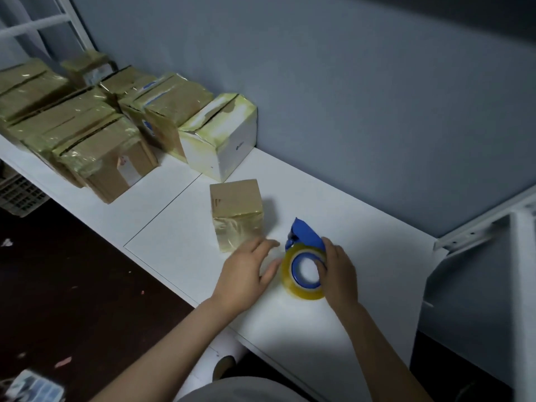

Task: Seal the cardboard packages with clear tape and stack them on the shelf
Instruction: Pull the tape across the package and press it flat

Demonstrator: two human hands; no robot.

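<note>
A small cardboard package, partly wrapped in clear tape, stands on the white shelf surface. Just right of it lies a blue tape dispenser loaded with a yellowish roll of clear tape. My right hand grips the dispenser from the right, with fingers over the roll's blue core. My left hand hovers with fingers relaxed between the package and the roll, its fingertips close to the package's lower right corner. It holds nothing.
Several taped cardboard packages are lined up along the shelf at the left, ending in a white taped box. A grey wall backs the shelf. A white metal frame post rises at the right. Dark floor lies below at the left.
</note>
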